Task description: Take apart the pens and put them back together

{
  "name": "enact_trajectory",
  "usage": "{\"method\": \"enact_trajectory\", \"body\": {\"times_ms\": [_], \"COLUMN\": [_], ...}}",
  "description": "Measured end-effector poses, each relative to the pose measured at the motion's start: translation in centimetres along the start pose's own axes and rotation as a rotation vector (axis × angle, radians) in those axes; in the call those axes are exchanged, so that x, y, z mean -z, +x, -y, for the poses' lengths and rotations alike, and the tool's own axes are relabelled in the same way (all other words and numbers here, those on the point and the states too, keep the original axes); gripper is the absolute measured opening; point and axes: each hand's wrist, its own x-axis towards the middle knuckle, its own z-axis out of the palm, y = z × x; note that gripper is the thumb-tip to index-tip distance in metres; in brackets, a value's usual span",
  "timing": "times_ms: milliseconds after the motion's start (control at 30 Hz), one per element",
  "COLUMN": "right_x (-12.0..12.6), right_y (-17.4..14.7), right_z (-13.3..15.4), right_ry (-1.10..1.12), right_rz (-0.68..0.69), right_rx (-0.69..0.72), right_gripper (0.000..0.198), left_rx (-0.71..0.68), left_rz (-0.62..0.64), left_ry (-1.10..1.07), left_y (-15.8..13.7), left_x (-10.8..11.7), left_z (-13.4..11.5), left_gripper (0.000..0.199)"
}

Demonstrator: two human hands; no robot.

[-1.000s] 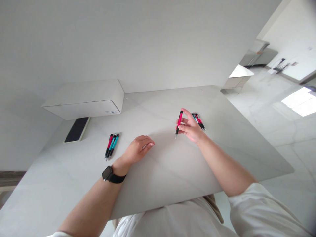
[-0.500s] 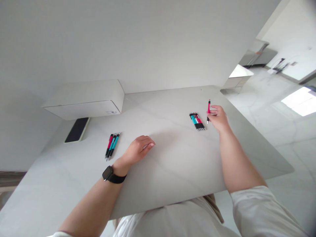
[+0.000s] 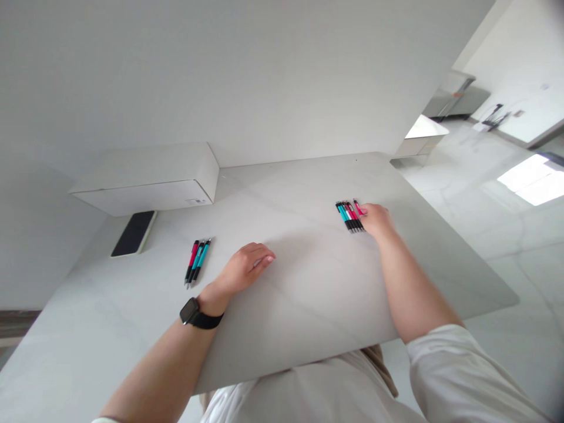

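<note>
Right hand [image 3: 373, 218] grasping pink pen [image 3: 358, 207] beside pen row [image 3: 349, 215]; table [image 3: 308, 294] edge well apart.

Single head view, looking forward-down over table [image 3: 308, 294] toward wall; hands near.

The left hand [image 3: 249, 267] lies palm down at about six o'clock, fingers loosely curled and pointing toward two o'clock, with a dark watch on its wrist. The right hand [image 3: 373, 218] reaches out toward one o'clock, arm nearly straight, its fingers bent downward.
</note>
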Motion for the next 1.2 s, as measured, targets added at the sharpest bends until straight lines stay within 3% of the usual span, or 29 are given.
{"method": "enact_trajectory", "body": {"times_ms": [400,533,633,733,933,1067,1200], "right_x": [0.3,0.8,1.2,1.2,0.3,-0.3,-0.5], "right_y": [-0.4,-0.7,-1.5,-3.1,-8.0,-9.8,-9.9], "right_z": [0.7,1.2,2.9,5.8,12.2,14.1,14.4], "right_ry": [0.020,0.051,0.199,0.397,0.430,0.386,0.366], "right_rz": [-0.026,-0.129,-0.203,-0.161,0.237,0.356,0.379], "right_rx": [-0.009,0.014,0.126,0.311,0.647,0.695,0.664], "right_gripper": [0.036,0.033,0.031,0.031,0.023,0.021,0.021], "left_rx": [0.001,0.008,0.043,0.107,0.325,0.582,0.874], "left_rz": [0.000,-0.018,-0.045,-0.109,-0.267,-0.314,-0.240], "left_ry": [0.008,0.026,0.080,0.171,0.359,0.488,0.603], "left_y": [0.0,-0.1,-0.2,-0.5,-1.4,-2.8,-4.5], "left_x": [0.1,0.1,0.1,0.5,3.0,5.0,6.7], "left_z": [-0.1,-0.1,0.0,0.2,1.7,3.6,5.4], "left_gripper": [0.027,0.026,0.023,0.022,0.016,0.015,0.025]}}
